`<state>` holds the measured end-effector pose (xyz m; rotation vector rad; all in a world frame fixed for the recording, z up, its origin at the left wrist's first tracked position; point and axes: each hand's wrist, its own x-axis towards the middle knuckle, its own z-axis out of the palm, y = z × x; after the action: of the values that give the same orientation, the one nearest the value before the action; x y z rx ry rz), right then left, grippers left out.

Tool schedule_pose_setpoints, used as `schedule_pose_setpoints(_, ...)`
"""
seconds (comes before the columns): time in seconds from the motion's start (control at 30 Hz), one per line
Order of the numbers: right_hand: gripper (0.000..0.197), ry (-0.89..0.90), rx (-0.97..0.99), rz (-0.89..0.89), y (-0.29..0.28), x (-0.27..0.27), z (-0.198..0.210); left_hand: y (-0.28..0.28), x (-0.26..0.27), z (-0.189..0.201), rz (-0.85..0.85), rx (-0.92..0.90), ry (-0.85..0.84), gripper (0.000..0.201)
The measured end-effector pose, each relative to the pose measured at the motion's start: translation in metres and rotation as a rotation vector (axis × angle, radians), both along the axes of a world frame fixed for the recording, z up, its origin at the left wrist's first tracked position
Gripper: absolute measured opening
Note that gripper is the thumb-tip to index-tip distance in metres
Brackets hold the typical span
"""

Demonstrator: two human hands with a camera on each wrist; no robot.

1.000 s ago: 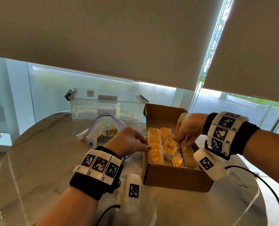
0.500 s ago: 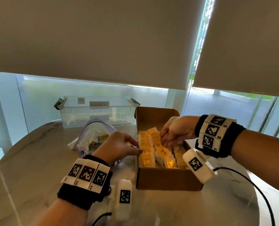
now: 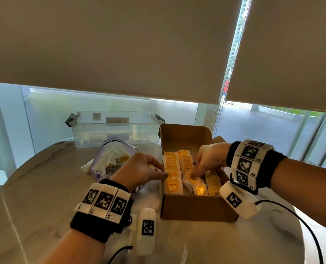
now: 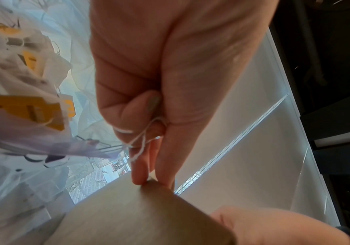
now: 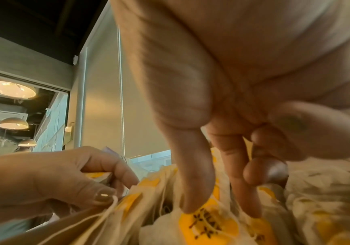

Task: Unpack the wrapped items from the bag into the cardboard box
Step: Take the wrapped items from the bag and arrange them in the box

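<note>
I see my left hand [image 3: 143,169] at the left wall of the box [image 3: 196,206], fingers curled. The thumb and a fingertip pinch at the wall's top edge by the nearest left packet, and in the left wrist view a white string [image 4: 140,142] loops round the curled fingers [image 4: 127,116]. Whether a packet sits in that pinch I cannot tell.

My right hand [image 3: 209,159] reaches down into the middle of the box from the right. The thumb and forefinger point down with a gap between them, tips pressing on a yellow-labelled packet [image 5: 209,222]; the other fingers are curled back. It presses the packet, no clear pinch.

The packets [image 3: 174,176] stand in rows inside the box, white wrappers with yellow labels, filling it from near to far. The box flap stands up at the far side.

The bag [image 3: 112,159], clear with purple trim, lies on the table [image 3: 34,197] just left of the box, behind my left hand, with a few wrapped packets in it. A clear bin [image 3: 116,128] sits farther back.
</note>
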<state>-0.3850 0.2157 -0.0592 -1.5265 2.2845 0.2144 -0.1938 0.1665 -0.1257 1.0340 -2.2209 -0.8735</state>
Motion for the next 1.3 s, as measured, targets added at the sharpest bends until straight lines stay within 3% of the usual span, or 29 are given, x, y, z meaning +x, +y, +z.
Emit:
schedule_pose_setpoints(0.17,0.023,0.051,0.029,0.058,-0.001,0.003,-0.002,0.000,0.000,-0.001,0.005,0.009,0.009,0.017)
schedule_pose_setpoints(0.33,0.007,0.041,-0.033,0.277,0.001,0.006,0.001,0.001,-0.001,0.000,0.016,0.025,0.016,0.016)
schedule_pose_setpoints(0.47,0.016,0.125,-0.107,0.440,-0.007,0.010,0.003,0.001,-0.001,0.000,0.031,0.037,0.023,0.018)
schedule_pose_setpoints(0.73,0.024,0.081,-0.103,0.413,-0.022,0.012,0.002,0.005,-0.003,0.004,0.024,0.042,0.075,0.039)
schedule_pose_setpoints(0.87,0.014,0.036,-0.242,0.414,-0.007,0.011,0.018,0.014,-0.006,0.017,-0.012,0.131,0.319,0.036)
schedule_pose_setpoints(1.0,0.011,-0.065,-0.537,0.429,0.015,0.021,0.030,0.016,-0.007,0.023,-0.079,0.461,0.725,0.039)
schedule_pose_setpoints(1.13,0.003,-0.339,-0.654,0.388,0.032,0.037,0.025,0.020,-0.010,0.021,-0.108,0.481,0.746,0.033)
schedule_pose_setpoints(1.3,0.009,-0.592,-0.814,0.364,0.038,0.049,0.009,0.021,-0.006,0.024,-0.192,0.615,0.831,0.046)
